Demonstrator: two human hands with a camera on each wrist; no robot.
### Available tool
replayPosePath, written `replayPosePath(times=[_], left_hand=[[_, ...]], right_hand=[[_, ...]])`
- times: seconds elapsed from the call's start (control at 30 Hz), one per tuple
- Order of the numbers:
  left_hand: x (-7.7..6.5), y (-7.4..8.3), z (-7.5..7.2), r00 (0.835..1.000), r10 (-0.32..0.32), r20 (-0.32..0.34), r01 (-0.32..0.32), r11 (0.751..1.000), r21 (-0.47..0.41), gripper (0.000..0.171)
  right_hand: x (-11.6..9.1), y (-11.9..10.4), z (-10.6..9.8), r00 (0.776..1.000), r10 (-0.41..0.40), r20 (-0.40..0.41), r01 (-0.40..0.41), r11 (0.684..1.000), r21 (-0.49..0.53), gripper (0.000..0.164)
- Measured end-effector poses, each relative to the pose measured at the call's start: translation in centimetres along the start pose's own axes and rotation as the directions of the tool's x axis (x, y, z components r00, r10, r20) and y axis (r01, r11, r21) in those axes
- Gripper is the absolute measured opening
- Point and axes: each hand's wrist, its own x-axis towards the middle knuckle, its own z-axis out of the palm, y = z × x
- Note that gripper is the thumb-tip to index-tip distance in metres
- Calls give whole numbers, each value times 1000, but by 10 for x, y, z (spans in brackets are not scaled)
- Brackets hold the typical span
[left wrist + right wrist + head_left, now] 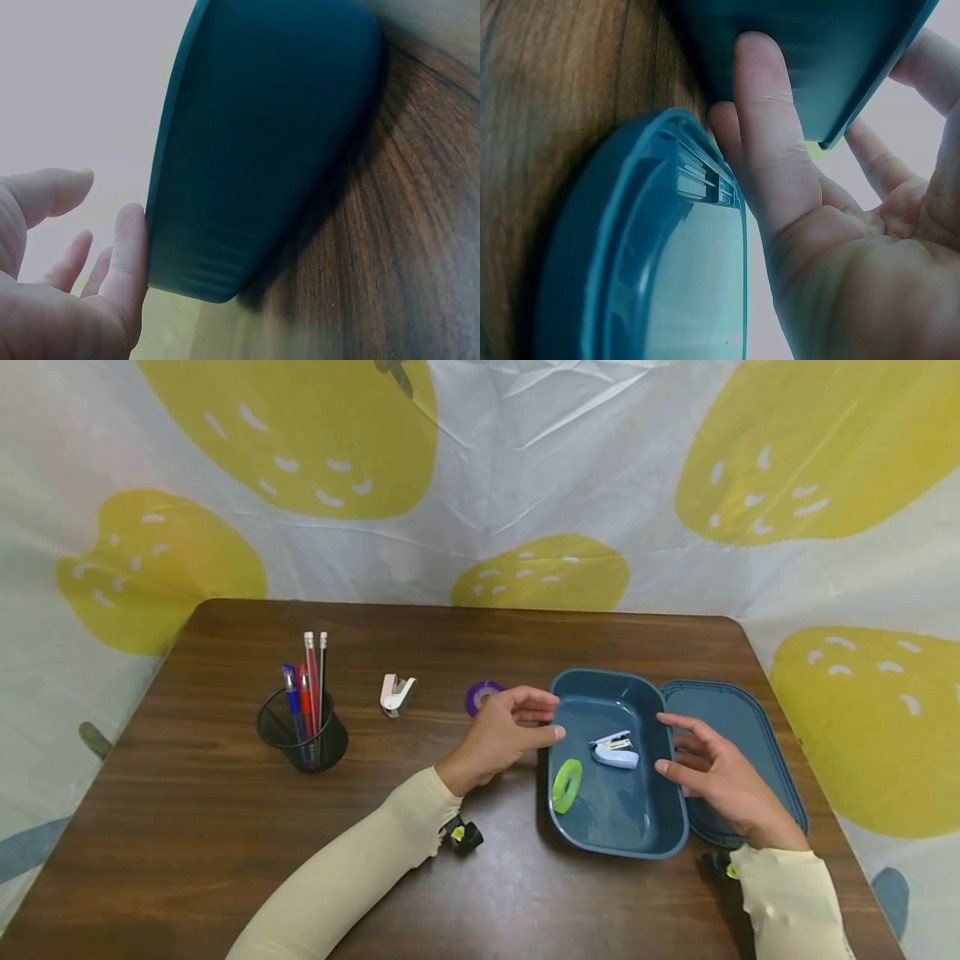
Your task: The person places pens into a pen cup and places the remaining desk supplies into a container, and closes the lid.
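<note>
A blue box [648, 818] stands between the hands, fingers spread: left hand [498, 732] touching its rim, right hand [723, 783] its outer wall. Inside lie a stapler [617, 758] and green tape [558, 791]; a lid [738, 724] lies under the right hand.

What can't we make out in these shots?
Head view: lower ends of the pens and pencils, obscured by the mesh cup.
Head view: part of the lid, covered by the blue container and right hand.
Left wrist: container's interior, hidden by its outer wall.
Right wrist: rest of the lid, cut off by the bottom edge.
</note>
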Motion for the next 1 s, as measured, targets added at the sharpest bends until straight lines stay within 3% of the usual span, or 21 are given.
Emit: replayPosePath(times=[0.3, 1.0], left_hand=[[0, -4, -7, 1000, 11, -16, -12, 998, -67, 44], [0, -13, -37, 990, 30, -135, -29, 1000, 3, 45]], right_hand=[[0, 0, 0, 1000, -4, 0, 4, 1000, 12, 80], [1, -1, -2, 1000, 4, 8, -4, 999, -39, 79]])
